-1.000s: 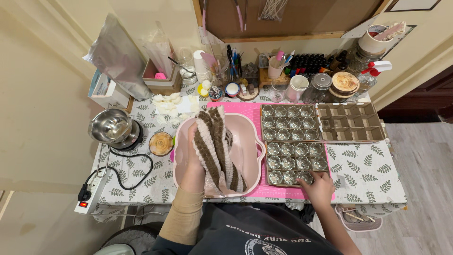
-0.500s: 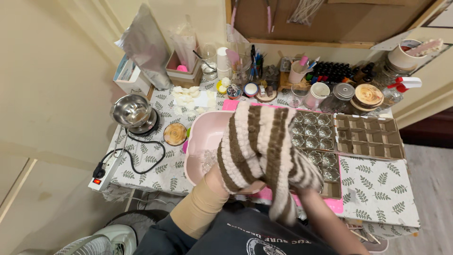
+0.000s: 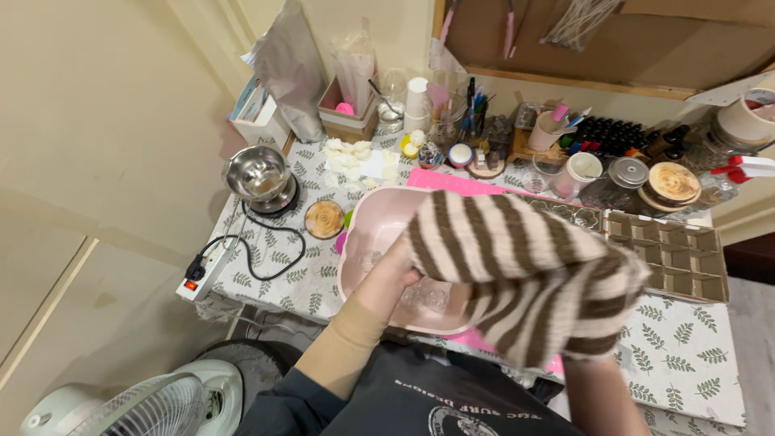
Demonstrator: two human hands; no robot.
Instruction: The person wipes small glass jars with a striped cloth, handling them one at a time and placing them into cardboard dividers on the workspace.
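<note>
fan (image 3: 153, 404): sitting on the floor down and to the left of the left hand, white, only partly in shot
power strip (image 3: 206, 270): hanging at the table edge well left of the left hand, red switch glowing, black cord looping up toward the steel bowl
steel bowl (image 3: 257, 173): resting on a black base, up and left of the left hand, well apart from it
left hand (image 3: 393, 274): fingers closing around the near edge of the striped towel (image 3: 525, 270), thumb side just over the basin rim
pink basin (image 3: 367, 242): lying right under the left hand, the towel being held above it and hiding most of its right half
right hand: tucked under the towel's right end, so I can't tell how it's gripping, only the forearm is showing below
doing it well, imo: keeping the towel bunched and over the basin looks smart, since the moulds (image 3: 670, 258) sitting just right of it could be getting brushed otherwise
table (image 3: 694, 371): leaf-print cloth with a pink mat poking out under the basin
back of table: jars, cups, pens and dark little bottles crowding along the wall beyond both hands
room: cream walls, a brown board hanging above the clutter
</note>
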